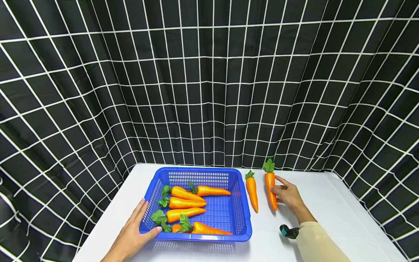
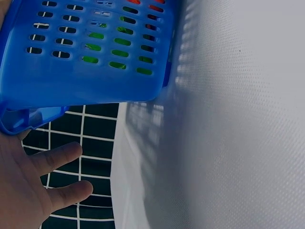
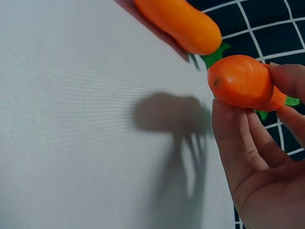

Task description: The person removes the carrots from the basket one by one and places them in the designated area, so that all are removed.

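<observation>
My right hand (image 1: 288,195) pinches an orange carrot (image 1: 271,187) with a green leafy top, right of the basket. In the right wrist view that carrot (image 3: 243,81) is between thumb and fingers, its shadow apart from it on the white surface. A second carrot (image 1: 251,189) lies between it and the basket. My left hand (image 1: 132,231) rests at the near left corner of the blue plastic basket (image 1: 243,218), thumb on the near rim. Two fingers (image 2: 59,157) stretch out straight in the left wrist view. Several carrots (image 1: 186,203) lie inside the basket, leaves mostly to the left.
The basket stands on a white-covered table (image 1: 334,203). Black curtain (image 1: 212,91) with a white grid surrounds the table's back and sides. A dark strap with a teal part (image 1: 288,232) is at the right wrist.
</observation>
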A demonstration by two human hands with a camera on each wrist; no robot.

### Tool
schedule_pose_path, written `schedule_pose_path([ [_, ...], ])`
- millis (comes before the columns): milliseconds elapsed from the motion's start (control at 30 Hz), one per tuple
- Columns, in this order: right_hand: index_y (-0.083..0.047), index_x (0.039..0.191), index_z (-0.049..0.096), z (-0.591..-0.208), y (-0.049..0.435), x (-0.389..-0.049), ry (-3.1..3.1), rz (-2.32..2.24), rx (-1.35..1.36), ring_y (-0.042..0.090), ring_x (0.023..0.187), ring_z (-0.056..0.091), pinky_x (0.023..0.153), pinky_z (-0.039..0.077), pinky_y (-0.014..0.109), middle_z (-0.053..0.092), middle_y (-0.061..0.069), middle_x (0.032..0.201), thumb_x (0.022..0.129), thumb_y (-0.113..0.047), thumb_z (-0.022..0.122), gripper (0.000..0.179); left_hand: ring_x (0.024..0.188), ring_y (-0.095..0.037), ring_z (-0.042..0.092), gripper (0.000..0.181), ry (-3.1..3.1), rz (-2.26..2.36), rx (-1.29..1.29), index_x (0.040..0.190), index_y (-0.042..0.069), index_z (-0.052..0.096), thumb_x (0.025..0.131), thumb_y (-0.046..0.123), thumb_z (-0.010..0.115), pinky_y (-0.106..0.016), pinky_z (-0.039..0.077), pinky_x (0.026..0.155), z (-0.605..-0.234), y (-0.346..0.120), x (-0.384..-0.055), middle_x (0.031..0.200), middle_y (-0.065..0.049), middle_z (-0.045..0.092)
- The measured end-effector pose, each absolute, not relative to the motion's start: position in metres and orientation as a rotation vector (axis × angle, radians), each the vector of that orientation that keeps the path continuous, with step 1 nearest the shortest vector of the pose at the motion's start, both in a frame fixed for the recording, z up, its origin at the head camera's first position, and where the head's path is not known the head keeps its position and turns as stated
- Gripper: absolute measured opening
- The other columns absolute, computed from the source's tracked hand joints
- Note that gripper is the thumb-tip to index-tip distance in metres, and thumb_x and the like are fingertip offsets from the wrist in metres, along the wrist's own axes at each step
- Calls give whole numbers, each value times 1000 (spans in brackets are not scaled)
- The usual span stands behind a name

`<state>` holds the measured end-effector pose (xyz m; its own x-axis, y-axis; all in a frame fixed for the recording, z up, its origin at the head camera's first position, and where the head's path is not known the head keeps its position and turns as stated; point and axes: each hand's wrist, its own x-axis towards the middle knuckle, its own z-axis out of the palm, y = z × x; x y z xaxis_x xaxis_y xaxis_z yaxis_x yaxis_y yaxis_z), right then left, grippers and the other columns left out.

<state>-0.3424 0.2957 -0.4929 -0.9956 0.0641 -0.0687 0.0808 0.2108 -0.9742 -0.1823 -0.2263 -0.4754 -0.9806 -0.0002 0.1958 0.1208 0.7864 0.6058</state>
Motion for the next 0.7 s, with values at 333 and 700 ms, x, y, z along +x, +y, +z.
schedule_pose_path([
  [333,3,142,44,-507,294,-345,2608,-1780,206,19,78,64,67,56,31,61,29,111,87,-11,71,63,136,-44,27,99,-2785,-971,-103,150,2,30,79,55,72,-66,28,101,-477,-227,-183,157,-13,19],
  [700,5,138,47,-515,291,-348,2670,-1733,222,20,68,66,58,57,34,61,31,112,85,-7,71,60,136,-44,26,99,-2816,-975,-73,152,4,28,79,57,71,-66,27,101,-476,-227,-184,158,-12,17],
])
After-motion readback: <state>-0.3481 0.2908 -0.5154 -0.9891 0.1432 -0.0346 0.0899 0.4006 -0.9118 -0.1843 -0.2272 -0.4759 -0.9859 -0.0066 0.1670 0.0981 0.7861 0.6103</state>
